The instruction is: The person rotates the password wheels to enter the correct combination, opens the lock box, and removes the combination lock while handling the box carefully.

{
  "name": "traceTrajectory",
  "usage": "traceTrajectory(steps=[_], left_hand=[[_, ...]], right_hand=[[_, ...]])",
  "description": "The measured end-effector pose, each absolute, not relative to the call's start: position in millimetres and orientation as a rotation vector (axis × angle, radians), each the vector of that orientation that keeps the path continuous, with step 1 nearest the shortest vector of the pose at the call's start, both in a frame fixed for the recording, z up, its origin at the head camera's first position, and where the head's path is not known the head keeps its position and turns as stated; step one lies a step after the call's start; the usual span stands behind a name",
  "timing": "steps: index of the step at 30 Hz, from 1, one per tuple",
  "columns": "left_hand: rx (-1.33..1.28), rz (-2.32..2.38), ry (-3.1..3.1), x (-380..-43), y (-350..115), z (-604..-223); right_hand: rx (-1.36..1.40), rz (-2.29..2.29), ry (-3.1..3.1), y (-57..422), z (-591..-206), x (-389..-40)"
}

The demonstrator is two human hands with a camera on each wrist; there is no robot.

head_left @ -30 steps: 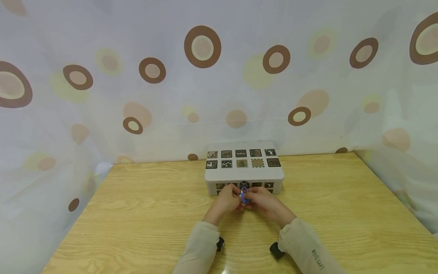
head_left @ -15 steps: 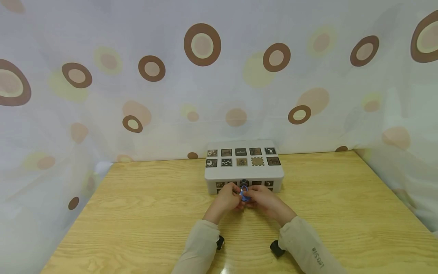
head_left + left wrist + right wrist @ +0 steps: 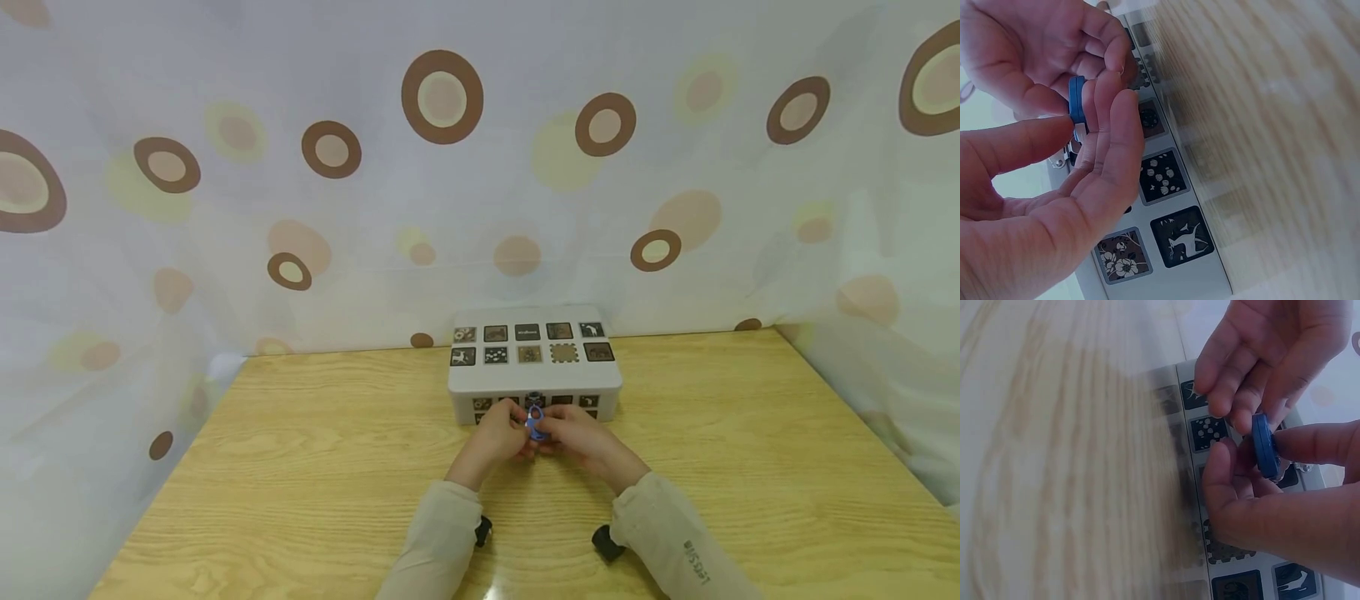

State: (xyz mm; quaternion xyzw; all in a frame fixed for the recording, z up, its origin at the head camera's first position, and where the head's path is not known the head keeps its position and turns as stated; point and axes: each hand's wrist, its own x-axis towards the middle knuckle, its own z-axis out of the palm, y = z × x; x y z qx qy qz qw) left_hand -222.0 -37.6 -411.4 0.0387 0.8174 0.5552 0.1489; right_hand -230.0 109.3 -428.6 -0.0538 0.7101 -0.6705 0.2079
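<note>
A small blue loop-shaped clip (image 3: 535, 423), like a carabiner, is held in front of the metal clasp (image 3: 534, 399) of a white box (image 3: 536, 379). My left hand (image 3: 498, 433) pinches its left side; in the left wrist view the thumb meets the blue edge (image 3: 1077, 100) with the fingers curled behind. From the other side, my right hand (image 3: 581, 437) grips it between thumb and bent fingers, seen close in the right wrist view around the blue body (image 3: 1264, 447). The box's lid is down. Fingers hide part of the clip and of the box's front.
The box bears rows of dark picture squares and stands at the back of a wooden table (image 3: 337, 467), close to a white curtain (image 3: 480, 208) with brown rings. Black straps sit at both wrists below the beige sleeves (image 3: 442, 533).
The view shifts slightly. Both hands stay at the box's front with the blue clip between them; the clip turns a little in the fingers.
</note>
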Motion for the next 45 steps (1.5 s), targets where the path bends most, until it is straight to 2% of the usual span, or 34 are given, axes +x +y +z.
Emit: traceTrajectory(steps=[45], left_hand=[[0.108,1.596,2.345,-222.3,-37.2,-410.6]], right_hand=[[-0.125,-1.874,1.966,109.9,-433.5,-234.2]])
